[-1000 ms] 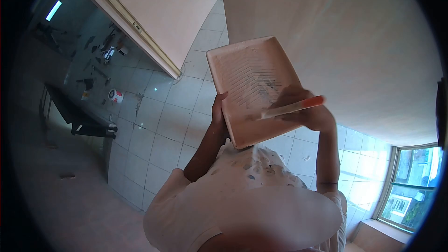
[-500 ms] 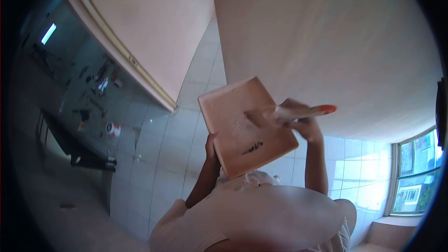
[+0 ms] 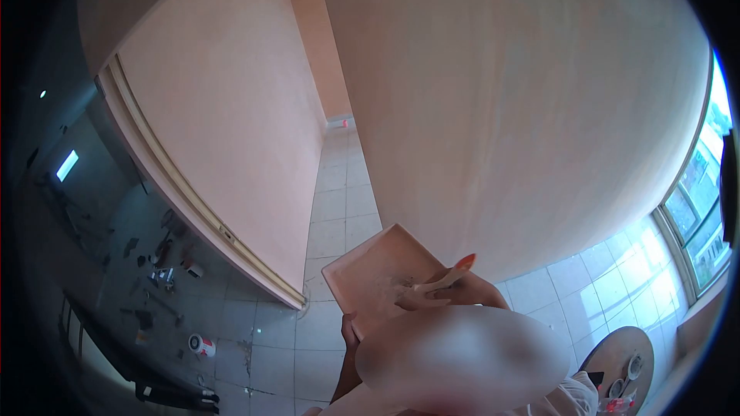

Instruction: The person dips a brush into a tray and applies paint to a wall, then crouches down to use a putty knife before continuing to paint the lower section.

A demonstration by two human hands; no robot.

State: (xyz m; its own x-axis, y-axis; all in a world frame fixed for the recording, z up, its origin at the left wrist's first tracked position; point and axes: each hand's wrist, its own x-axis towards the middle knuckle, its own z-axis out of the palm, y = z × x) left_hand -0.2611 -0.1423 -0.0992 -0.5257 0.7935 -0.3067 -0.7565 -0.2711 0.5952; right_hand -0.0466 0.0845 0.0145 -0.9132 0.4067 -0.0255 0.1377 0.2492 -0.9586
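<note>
My left hand [image 3: 350,333] is closed on the left edge of a shallow, pinkish rectangular paint tray [image 3: 362,276], which is tilted in front of my body. In my right hand [image 3: 468,291] is a paintbrush [image 3: 445,278] with a pale handle and an orange end. Its bristles point left over the tray and seem to touch its inside, which carries dark smears. A blurred oval patch hides the tray's near part and some of my right hand.
A pale pink wall [image 3: 493,123] rises ahead; another wall [image 3: 223,123] ends in a door frame at left. Tools and a white-and-red bucket [image 3: 202,345] sit on the tiled floor. At lower right is a round table [image 3: 609,350] with small items; a window [image 3: 690,208] is beyond.
The view has tilted up, so tray and hands sit lower in it and more wall shows. The brush has turned, its handle end now pointing up to the right. The round table has come into view.
</note>
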